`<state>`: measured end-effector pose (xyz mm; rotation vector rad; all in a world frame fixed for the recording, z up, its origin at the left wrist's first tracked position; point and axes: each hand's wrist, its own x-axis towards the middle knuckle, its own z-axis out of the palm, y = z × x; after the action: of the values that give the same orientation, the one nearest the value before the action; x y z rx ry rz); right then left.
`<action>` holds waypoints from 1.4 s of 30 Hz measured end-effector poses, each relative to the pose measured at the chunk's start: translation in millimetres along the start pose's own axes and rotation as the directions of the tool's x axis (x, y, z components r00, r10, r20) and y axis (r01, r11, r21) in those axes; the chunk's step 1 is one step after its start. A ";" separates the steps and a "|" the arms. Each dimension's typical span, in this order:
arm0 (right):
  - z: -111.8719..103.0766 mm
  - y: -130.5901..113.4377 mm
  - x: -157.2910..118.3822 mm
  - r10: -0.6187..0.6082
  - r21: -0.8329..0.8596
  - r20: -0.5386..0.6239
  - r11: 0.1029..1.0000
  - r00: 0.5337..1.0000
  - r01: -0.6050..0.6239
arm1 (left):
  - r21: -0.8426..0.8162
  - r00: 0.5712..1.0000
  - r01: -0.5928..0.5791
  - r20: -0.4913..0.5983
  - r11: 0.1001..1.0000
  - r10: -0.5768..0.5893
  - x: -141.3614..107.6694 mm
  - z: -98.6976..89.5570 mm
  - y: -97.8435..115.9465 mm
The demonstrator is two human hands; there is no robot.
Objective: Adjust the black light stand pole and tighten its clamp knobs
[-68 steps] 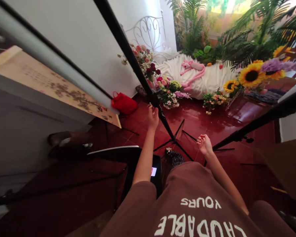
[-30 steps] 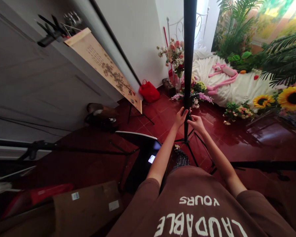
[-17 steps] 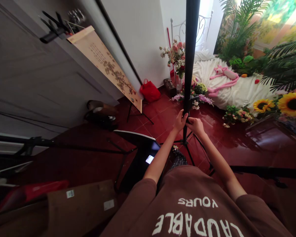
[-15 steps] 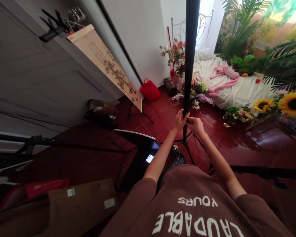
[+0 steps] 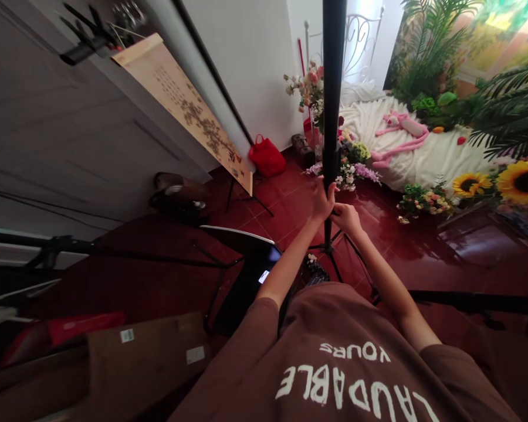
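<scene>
Left hand (image 5: pixel 322 202) wrapped round the pole of the black stand (image 5: pixel 333 88). Right hand (image 5: pixel 347 218) closed on the same pole, just below and to the right; fingertips hidden, so can't tell if they're on a knob. Stand is upright straight ahead of the wearer, legs splayed on the red tiled floor (image 5: pixel 286 187), a foot (image 5: pixel 315 271) close by the base.

Clutter: left forearm passes over what looks like a black chair (image 5: pixel 235 308), small lit screen (image 5: pixel 263 276) on it. Second stand (image 5: pixel 470 302) to the right, dark pole (image 5: pixel 127 256) to the left, cardboard box (image 5: pixel 145 357) lower left.

Further out: red bag (image 5: pixel 267 157) by the wall, hanging scroll (image 5: pixel 193 117) left of it. Pole cuts across the view of the white headboard (image 5: pixel 363 44) and part of the flowers (image 5: pixel 308 88). Bed (image 5: pixel 449 158) behind has a pink plush toy (image 5: pixel 407 128) on its white cover; sunflowers (image 5: pixel 525 180) and palm leaves (image 5: pixel 506 117) at far right.
</scene>
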<state>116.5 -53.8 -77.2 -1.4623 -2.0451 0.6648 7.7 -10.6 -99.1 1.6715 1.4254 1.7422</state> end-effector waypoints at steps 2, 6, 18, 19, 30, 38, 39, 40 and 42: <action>1.0 0.7 0.5 0.002 0.008 -0.003 1.000 1.000 -0.002 | -0.059 0.999 0.003 -0.047 0.998 -0.006 11.6 2.6 13.9; 2.5 3.5 -1.6 -0.009 0.057 -0.019 0.998 1.000 0.010 | -0.227 0.998 -0.056 -0.047 0.972 0.046 41.5 -0.1 41.4; 31.9 10.1 -23.9 0.214 0.619 0.056 0.759 0.975 -0.202 | -0.381 0.994 -0.085 0.026 0.921 0.103 58.9 -6.5 56.8; 36.1 5.9 -23.8 0.233 0.734 0.150 0.625 0.961 -0.266 | -0.376 0.995 -0.081 0.027 0.923 0.098 56.3 -6.4 54.5; 25.6 -30.7 -24.0 0.083 0.699 0.424 -0.664 0.902 -0.267 | -0.356 0.997 -0.046 0.045 0.933 0.066 43.2 -10.1 45.2; 34.6 -41.2 -16.9 0.252 0.804 0.412 -0.553 0.876 -0.219 | -0.283 0.999 0.030 0.049 0.959 -0.017 25.9 -6.6 31.7; 34.9 -41.6 -16.6 0.284 0.829 0.412 -0.511 0.866 -0.227 | -0.250 0.998 0.046 0.059 0.967 -0.033 19.6 -6.4 26.3; 35.1 -41.5 -16.5 0.313 0.853 0.409 -0.465 0.857 -0.237 | -0.218 0.996 0.062 0.071 0.974 -0.048 13.0 -6.7 20.9; 35.8 -39.5 -16.8 0.339 0.894 0.384 -0.370 0.859 -0.253 | -0.173 0.992 0.090 0.106 0.981 -0.072 1.1 -8.8 11.3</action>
<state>69.8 -84.4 -79.7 -0.7187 -0.1935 1.8813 3.9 -18.3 -87.7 1.5617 1.2383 1.6639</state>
